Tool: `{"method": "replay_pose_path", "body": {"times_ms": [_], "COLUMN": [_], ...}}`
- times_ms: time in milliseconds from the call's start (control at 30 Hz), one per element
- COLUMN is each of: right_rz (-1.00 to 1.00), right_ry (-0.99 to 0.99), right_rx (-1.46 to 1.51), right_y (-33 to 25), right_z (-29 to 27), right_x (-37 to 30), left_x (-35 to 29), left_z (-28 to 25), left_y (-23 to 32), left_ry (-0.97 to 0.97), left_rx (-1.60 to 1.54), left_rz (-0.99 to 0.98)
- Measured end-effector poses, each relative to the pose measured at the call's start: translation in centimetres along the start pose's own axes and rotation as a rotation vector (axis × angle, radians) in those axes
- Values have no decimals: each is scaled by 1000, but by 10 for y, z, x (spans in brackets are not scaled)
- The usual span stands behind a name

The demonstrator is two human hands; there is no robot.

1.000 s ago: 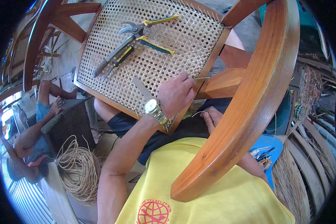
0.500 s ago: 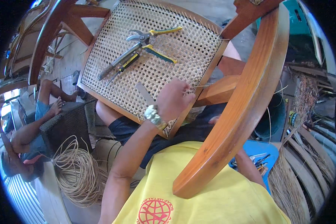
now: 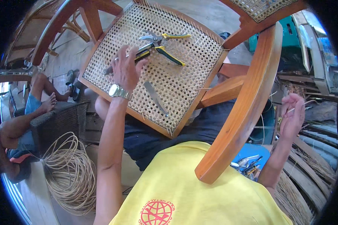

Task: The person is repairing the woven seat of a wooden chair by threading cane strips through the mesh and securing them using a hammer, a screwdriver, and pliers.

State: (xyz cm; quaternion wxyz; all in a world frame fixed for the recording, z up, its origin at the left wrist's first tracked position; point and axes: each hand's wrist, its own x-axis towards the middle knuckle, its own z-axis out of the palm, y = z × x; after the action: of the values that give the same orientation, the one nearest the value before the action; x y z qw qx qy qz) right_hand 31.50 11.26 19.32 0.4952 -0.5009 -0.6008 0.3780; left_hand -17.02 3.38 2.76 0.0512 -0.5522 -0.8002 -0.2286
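Observation:
A woven cane seat in a wooden chair frame lies tilted across my lap. My left hand, with a metal watch at the wrist, reaches over the seat. Its fingers are apart above a black-and-yellow tool handle; the hand hides most of that tool and a long dark tool beside it. Pruning shears with yellow-and-green handles lie just beyond, jaws apart. A flat metal strip rests on the cane nearer me. Out to the right, my right hand is raised, fingers curled round a thin cane strand.
A coil of cane sits at lower left, near another person's bare legs and a dark woven seat. At right are a blue tray of small tools, a dark bucket, a green crate and loose fibre strips.
My left hand has moved from the seat's right edge to the tools at its left, leaving the metal strip lying on the cane. My right hand has risen into view on the right.

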Motion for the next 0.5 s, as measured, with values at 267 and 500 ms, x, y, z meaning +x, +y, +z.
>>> {"method": "replay_pose_path", "body": {"times_ms": [267, 500], "right_rz": [-99, 136], "right_ry": [-281, -271], "right_rx": [-63, -458], "right_y": [-55, -46], "right_z": [28, 85], "right_x": [-18, -80], "left_x": [-8, 14], "left_z": [7, -3], "left_y": [1, -31], "left_ry": [48, -38], "left_rx": [46, -306], "left_rz": [100, 124]}}
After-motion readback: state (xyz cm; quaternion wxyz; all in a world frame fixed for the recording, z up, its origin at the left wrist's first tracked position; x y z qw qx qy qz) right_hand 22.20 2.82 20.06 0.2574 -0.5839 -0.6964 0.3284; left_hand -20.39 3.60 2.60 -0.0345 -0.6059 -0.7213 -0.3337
